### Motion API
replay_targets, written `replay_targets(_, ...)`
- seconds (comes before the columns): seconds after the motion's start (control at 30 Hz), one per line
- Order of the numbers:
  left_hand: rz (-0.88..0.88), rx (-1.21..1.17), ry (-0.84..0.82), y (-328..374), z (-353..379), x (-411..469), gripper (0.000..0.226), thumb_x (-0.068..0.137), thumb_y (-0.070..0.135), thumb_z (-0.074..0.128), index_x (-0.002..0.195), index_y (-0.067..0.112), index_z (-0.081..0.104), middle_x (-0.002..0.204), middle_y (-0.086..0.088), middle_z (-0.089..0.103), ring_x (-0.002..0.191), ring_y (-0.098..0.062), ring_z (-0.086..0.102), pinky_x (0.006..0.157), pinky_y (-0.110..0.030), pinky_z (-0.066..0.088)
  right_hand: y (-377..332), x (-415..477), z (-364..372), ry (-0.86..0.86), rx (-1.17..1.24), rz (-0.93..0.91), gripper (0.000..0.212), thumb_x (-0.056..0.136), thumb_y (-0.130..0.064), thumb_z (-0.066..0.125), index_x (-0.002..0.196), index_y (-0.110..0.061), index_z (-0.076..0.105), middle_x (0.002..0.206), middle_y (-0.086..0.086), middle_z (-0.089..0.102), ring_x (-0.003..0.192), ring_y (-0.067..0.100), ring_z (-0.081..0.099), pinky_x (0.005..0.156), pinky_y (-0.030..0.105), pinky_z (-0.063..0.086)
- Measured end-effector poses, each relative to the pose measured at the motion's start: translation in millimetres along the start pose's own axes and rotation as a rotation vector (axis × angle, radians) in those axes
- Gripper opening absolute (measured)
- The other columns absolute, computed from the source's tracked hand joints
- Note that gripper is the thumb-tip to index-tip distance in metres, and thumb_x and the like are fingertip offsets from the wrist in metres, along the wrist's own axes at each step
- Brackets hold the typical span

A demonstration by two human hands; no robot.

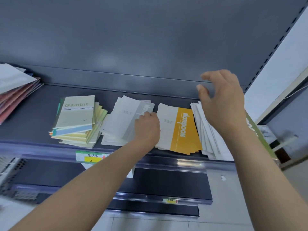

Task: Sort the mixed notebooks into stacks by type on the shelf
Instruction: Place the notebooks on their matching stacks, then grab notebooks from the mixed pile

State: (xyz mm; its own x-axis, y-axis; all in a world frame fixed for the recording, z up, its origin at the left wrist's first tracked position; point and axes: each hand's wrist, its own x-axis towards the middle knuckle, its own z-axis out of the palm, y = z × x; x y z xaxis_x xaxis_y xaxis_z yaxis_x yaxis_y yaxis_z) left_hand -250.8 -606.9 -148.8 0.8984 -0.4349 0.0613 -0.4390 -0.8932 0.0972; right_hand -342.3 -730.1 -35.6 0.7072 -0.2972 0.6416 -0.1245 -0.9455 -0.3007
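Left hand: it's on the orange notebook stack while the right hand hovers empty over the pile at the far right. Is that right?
Not quite. The left hand grips the right edge of the grey notebook stack, just left of the orange notebook stack, as the head view shows. The right hand does hover empty over the pile at the far right.

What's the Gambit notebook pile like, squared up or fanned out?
Fanned out: beneath the top Gambit notebook, the pale yellow notebooks splay rightward at differing angles, edges unaligned.
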Motion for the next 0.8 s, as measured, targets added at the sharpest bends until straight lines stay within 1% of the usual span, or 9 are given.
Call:
replay_targets(0.07, 0.065, 0.012, 0.084, -14.7, -13.2, -2.7, 0.039, 0.094, 0.026, 0.051, 0.126, 0.006, 0.041, 0.124, -0.012, 0.048, 0.112, -0.028, 0.048, 0.088, -0.035, 0.039, -14.8, 1.8, 5.3, 0.001, 0.02, -0.026, 0.024, 0.092, -0.016, 0.054, 0.113, -0.007, 0.06, 0.112, 0.01, 0.058, 0.106, 0.028, 0.049, 0.085, 0.03, 0.034)
replay_targets(0.13, 0.101, -0.022, 0.167, -36.3, -32.7, -8.0, 0.034, 0.096, 0.024, 0.047, 0.125, 0.008, 0.042, 0.123, -0.01, 0.048, 0.112, -0.028, 0.046, 0.088, -0.035, 0.036, -34.6, 4.8, 11.4, 0.003, 0.047, -0.065, 0.023, 0.091, -0.015, 0.055, 0.112, -0.007, 0.061, 0.11, 0.01, 0.059, 0.104, 0.029, 0.051, 0.085, 0.03, 0.035)
replay_targets(0.27, 0.087, -0.162, 0.315, -93.7, -79.2, -25.3, 0.028, 0.095, 0.021, 0.047, 0.12, 0.01, 0.047, 0.12, -0.009, 0.049, 0.112, -0.028, 0.045, 0.088, -0.035, 0.034, -90.6, 13.4, 28.7, 0.033, 0.124, -0.134, 0.02, 0.088, -0.013, 0.057, 0.107, -0.006, 0.062, 0.106, 0.01, 0.059, 0.102, 0.029, 0.05, 0.083, 0.028, 0.034)
replay_targets(0.37, 0.045, -0.227, 0.453, -153.9, -108.3, -48.3, 0.021, 0.093, 0.02, 0.051, 0.11, 0.008, 0.052, 0.109, -0.01, 0.053, 0.103, -0.03, 0.049, 0.085, -0.038, 0.036, -152.7, 15.4, 46.3, 0.024, 0.189, -0.173, 0.021, 0.088, -0.014, 0.057, 0.108, -0.007, 0.062, 0.109, 0.009, 0.057, 0.105, 0.027, 0.048, 0.086, 0.027, 0.035)
replay_targets(0.43, 0.052, -0.231, 0.55, -197.1, -124.6, -64.0, 0.018, 0.09, 0.017, 0.055, 0.104, 0.005, 0.056, 0.101, -0.013, 0.055, 0.095, -0.033, 0.051, 0.081, -0.042, 0.041, -196.8, 14.2, 57.5, 0.018, 0.212, -0.203, 0.022, 0.089, -0.015, 0.056, 0.109, -0.008, 0.061, 0.111, 0.008, 0.056, 0.106, 0.027, 0.046, 0.087, 0.027, 0.033)
replay_targets(0.53, 0.06, -0.157, 0.665, -267.6, -146.5, -84.3, 0.012, 0.083, 0.01, 0.059, 0.092, 0.002, 0.059, 0.087, -0.017, 0.057, 0.078, -0.037, 0.054, 0.067, -0.045, 0.046, -265.5, 12.3, 76.6, -0.001, 0.247, -0.241, 0.023, 0.089, -0.016, 0.055, 0.111, -0.009, 0.061, 0.112, 0.006, 0.055, 0.107, 0.025, 0.045, 0.087, 0.025, 0.031)
replay_targets(0.57, 0.044, -0.124, 0.684, -292.8, -152.5, -90.1, 0.01, 0.081, 0.009, 0.058, 0.089, 0.002, 0.059, 0.084, -0.017, 0.057, 0.074, -0.038, 0.055, 0.063, -0.045, 0.046, -288.8, 12.3, 83.9, -0.003, 0.262, -0.256, 0.023, 0.09, -0.016, 0.055, 0.111, -0.009, 0.06, 0.112, 0.005, 0.055, 0.107, 0.024, 0.045, 0.087, 0.025, 0.031)
replay_targets(0.63, 0.0, -0.084, 0.7, -342.0, -162.7, -101.4, 0.013, 0.08, 0.011, 0.055, 0.089, 0.001, 0.059, 0.083, -0.017, 0.058, 0.073, -0.038, 0.055, 0.063, -0.046, 0.047, -333.5, 11.4, 98.2, -0.004, 0.287, -0.279, 0.022, 0.09, -0.016, 0.054, 0.11, -0.01, 0.06, 0.113, 0.004, 0.054, 0.107, 0.024, 0.044, 0.087, 0.025, 0.03)
replay_targets(0.8, -0.11, -0.084, 0.726, -443.2, -181.4, -117.2, 0.019, 0.088, 0.014, 0.059, 0.102, 0.002, 0.058, 0.098, -0.017, 0.059, 0.087, -0.037, 0.055, 0.075, -0.047, 0.046, -413.7, 8.3, 132.5, -0.033, 0.305, -0.309, 0.023, 0.09, -0.016, 0.054, 0.112, -0.01, 0.06, 0.115, 0.004, 0.054, 0.108, 0.024, 0.044, 0.087, 0.027, 0.031)
